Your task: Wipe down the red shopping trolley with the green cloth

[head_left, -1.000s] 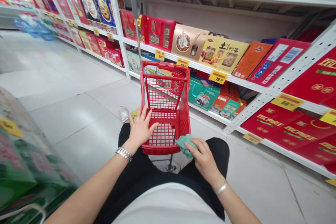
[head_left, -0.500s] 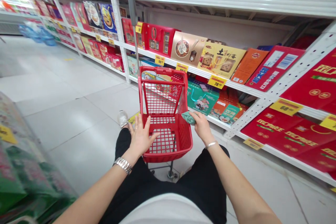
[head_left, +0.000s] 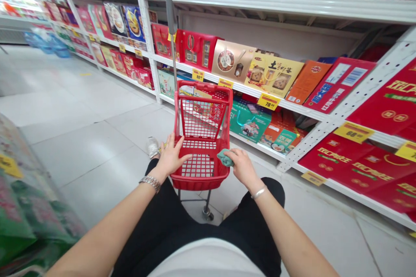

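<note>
A small red mesh shopping cart (head_left: pixel 201 117) stands on the floor just in front of my knees, with nothing in it. My left hand (head_left: pixel 169 158) rests on the cart's left rim, thumb and fingers around the edge. My right hand (head_left: pixel 242 166) is closed on a bunched green cloth (head_left: pixel 225 158) and presses it against the cart's right rim near the front corner. A grey pole (head_left: pixel 170 30) rises from the cart's far left corner.
White shelving (head_left: pixel 292 4) with red and gold gift boxes and yellow price tags runs along the right and far side. Green packaged goods (head_left: pixel 26 207) sit at the lower left. Pale floor tiles (head_left: pixel 81 138) spread to the left.
My right hand with the cloth went from the cart's near right corner to its far right side, then back toward me along the rim. The left hand stayed on the left rim.
</note>
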Motion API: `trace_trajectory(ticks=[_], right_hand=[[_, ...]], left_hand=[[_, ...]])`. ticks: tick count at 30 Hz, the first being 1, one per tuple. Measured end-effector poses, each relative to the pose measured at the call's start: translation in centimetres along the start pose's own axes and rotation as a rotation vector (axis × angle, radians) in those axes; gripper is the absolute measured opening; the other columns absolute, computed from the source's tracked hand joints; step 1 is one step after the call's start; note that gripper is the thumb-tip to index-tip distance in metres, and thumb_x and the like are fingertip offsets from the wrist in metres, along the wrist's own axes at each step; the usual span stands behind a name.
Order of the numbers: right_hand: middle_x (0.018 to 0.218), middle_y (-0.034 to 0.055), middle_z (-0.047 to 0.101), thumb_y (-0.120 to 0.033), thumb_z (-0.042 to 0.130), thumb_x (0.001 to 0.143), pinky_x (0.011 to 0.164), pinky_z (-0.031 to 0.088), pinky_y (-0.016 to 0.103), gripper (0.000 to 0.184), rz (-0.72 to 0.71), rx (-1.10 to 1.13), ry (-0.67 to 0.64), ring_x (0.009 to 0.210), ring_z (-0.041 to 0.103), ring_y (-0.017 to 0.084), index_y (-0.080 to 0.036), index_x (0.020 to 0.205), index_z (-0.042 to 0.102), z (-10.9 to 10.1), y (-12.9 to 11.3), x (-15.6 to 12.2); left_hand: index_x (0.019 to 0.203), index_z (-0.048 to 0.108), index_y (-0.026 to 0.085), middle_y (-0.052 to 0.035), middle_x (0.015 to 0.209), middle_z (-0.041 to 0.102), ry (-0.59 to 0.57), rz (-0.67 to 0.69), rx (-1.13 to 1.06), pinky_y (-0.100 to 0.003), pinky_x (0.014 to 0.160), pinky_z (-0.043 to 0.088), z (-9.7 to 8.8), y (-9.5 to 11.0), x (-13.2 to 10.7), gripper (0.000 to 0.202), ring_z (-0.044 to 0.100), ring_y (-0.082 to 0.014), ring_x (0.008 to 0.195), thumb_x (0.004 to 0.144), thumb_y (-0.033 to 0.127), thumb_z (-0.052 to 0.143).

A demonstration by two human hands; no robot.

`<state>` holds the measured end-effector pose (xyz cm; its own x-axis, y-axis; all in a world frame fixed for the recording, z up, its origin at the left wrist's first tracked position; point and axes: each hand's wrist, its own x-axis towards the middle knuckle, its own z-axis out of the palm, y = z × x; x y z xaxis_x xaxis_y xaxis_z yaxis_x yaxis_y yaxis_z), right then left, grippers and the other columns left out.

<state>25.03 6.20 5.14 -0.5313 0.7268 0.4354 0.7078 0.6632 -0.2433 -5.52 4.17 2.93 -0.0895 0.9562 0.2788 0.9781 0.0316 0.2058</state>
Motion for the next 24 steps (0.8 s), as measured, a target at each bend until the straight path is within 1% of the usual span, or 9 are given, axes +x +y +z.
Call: trace_trajectory(ticks=[4,7,10,13,16,19,22,24], right_hand=[[0.109,0.0059,0.067,0.009,0.045,0.072,0.082,0.040,0.033,0.061,-0.004,-0.034,-0.059,0.089,0.054,0.022,-0.029,0.113,0.069,-0.3,-2.0,-1.2],[0.104,0.0048,0.065,0.011,0.046,0.070,0.079,0.038,0.032,0.061,-0.003,-0.065,-0.109,0.083,0.052,0.020,-0.029,0.111,0.068,-0.8,-3.6,-2.2],[0.101,0.0043,0.064,0.012,0.047,0.067,0.077,0.037,0.031,0.062,0.037,-0.070,-0.136,0.081,0.050,0.020,-0.028,0.111,0.067,-1.5,-4.9,-3.1],[0.101,0.0047,0.064,0.011,0.048,0.068,0.077,0.039,0.031,0.061,0.044,-0.046,-0.145,0.082,0.051,0.020,-0.028,0.110,0.067,-2.1,-6.0,-4.0],[0.104,0.0051,0.065,0.011,0.048,0.070,0.078,0.042,0.031,0.062,0.037,0.030,-0.125,0.086,0.053,0.021,-0.028,0.113,0.067,-2.5,-6.8,-5.0],[0.109,0.0041,0.066,0.011,0.048,0.069,0.082,0.045,0.031,0.065,0.022,0.165,-0.126,0.092,0.057,0.021,-0.029,0.117,0.066,-2.6,-7.7,-5.6],[0.109,0.0027,0.067,0.010,0.051,0.069,0.086,0.047,0.029,0.064,-0.020,0.282,-0.162,0.096,0.058,0.019,-0.028,0.118,0.066,-2.1,-8.8,-5.2],[0.109,0.0023,0.067,0.010,0.053,0.070,0.087,0.047,0.028,0.062,-0.053,0.334,-0.177,0.098,0.059,0.019,-0.027,0.118,0.066,-1.4,-9.6,-4.4]], left_hand=[[0.152,0.042,0.015,-0.0246,0.164,0.024,-0.037,0.052,-0.015,-0.060,0.120,0.024,-0.3,-0.7,1.1,0.078,0.021,-0.0387,0.152,0.088,0.057,0.058],[0.151,0.044,0.020,-0.0207,0.165,0.025,-0.041,0.102,-0.029,-0.058,0.120,0.025,-0.5,-1.0,1.4,0.077,0.024,-0.0370,0.152,0.086,0.058,0.061],[0.150,0.045,0.021,-0.0195,0.165,0.025,-0.038,0.149,-0.036,-0.056,0.121,0.025,-0.4,-1.3,1.4,0.080,0.025,-0.0363,0.152,0.083,0.058,0.065],[0.150,0.045,0.020,-0.0201,0.166,0.024,-0.034,0.195,-0.039,-0.058,0.120,0.025,-0.2,-1.7,0.9,0.080,0.024,-0.0367,0.152,0.083,0.060,0.064],[0.150,0.045,0.021,-0.0199,0.165,0.025,-0.041,0.225,-0.041,-0.058,0.120,0.026,-0.2,-2.4,0.6,0.076,0.024,-0.0358,0.152,0.087,0.060,0.059],[0.152,0.042,0.021,-0.0177,0.164,0.029,-0.062,0.253,-0.037,-0.056,0.120,0.026,-0.9,-3.8,1.1,0.070,0.026,-0.0320,0.152,0.092,0.056,0.051],[0.153,0.039,0.021,-0.0147,0.161,0.036,-0.034,0.297,-0.010,-0.052,0.122,0.024,-2.3,-5.4,2.3,0.063,0.033,-0.0261,0.150,0.096,0.048,0.042],[0.151,0.044,0.022,-0.0124,0.157,0.044,-0.003,0.318,0.024,-0.050,0.124,0.020,-3.0,-5.5,2.9,0.057,0.037,-0.0232,0.148,0.097,0.041,0.038]])
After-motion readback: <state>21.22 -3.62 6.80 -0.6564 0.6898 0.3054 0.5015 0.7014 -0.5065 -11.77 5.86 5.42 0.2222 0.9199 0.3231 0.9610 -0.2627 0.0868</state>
